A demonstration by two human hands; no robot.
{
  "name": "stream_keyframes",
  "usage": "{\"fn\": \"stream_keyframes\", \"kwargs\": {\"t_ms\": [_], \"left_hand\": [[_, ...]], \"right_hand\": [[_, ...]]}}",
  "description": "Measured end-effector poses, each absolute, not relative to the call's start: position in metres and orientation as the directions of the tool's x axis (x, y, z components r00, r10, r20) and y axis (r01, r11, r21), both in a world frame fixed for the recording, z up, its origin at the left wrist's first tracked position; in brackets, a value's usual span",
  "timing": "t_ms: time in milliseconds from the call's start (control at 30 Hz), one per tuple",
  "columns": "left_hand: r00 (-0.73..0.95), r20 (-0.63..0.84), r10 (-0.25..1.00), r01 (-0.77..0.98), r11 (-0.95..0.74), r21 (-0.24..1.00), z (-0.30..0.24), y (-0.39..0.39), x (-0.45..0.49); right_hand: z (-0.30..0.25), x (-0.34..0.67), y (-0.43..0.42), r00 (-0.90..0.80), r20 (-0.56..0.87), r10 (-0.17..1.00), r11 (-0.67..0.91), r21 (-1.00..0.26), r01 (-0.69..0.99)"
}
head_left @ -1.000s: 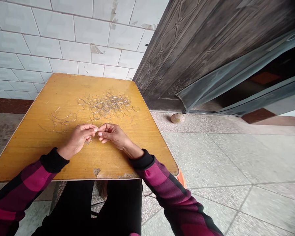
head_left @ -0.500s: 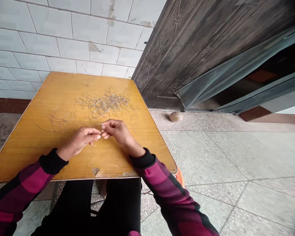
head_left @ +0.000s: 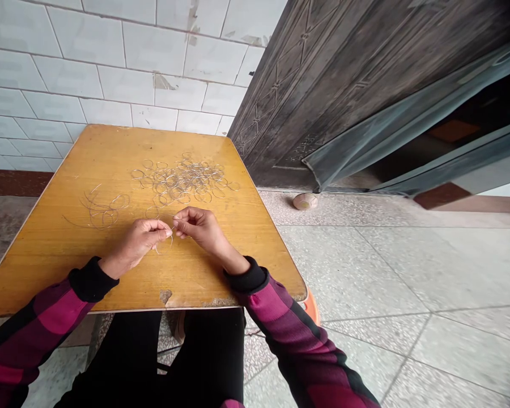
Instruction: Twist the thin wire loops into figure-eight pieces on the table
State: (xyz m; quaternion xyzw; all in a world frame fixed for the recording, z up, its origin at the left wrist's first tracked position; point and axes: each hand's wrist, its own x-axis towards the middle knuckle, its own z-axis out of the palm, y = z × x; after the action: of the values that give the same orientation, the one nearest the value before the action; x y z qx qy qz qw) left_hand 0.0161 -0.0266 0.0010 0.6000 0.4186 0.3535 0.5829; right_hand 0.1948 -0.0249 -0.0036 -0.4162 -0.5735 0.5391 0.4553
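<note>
A thin wire (head_left: 171,241) is pinched between the thumb and fingers of my left hand (head_left: 141,239), and its loose ends curve down below the fingertips. My right hand (head_left: 199,228) closes thumb and finger on the same wire, right beside the left fingertips. Both hands are just above the yellow wooden table (head_left: 204,272). Beyond them lies a loose pile of round wire rings (head_left: 187,178). Left of my left hand is a smaller tangle of curled wires (head_left: 104,209), several with open ends.
A white tiled wall (head_left: 110,62) stands behind the table. To the right are a dark carved wooden door (head_left: 306,96) and a grey-green curtain (head_left: 391,119). A round pale object (head_left: 305,201) lies on the floor by the door. Something orange (head_left: 311,307) shows under the table's right corner.
The wire between my hands has turned; its ring shape gives way to ends hanging below the left fingertips. My right hand has shifted slightly left. The piles look the same.
</note>
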Motion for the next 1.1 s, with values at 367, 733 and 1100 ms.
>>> {"fn": "stream_keyframes", "kwargs": {"t_ms": [367,733,1100], "left_hand": [[0.436,-0.034,0.899,0.271,-0.095,0.958,-0.002,-0.028,0.018],[0.469,-0.139,0.872,0.239,0.026,0.971,-0.004,-0.031,0.021],[0.487,-0.113,0.866,0.218,0.005,0.976,-0.01,-0.031,0.023]], "right_hand": [[0.006,0.204,-0.027,-0.597,0.519,0.612,0.79,-0.353,0.502],[0.019,0.213,-0.032,-0.716,0.435,0.545,0.8,-0.013,0.6],[0.02,0.209,-0.033,-0.679,0.418,0.604,0.744,0.011,0.668]]}}
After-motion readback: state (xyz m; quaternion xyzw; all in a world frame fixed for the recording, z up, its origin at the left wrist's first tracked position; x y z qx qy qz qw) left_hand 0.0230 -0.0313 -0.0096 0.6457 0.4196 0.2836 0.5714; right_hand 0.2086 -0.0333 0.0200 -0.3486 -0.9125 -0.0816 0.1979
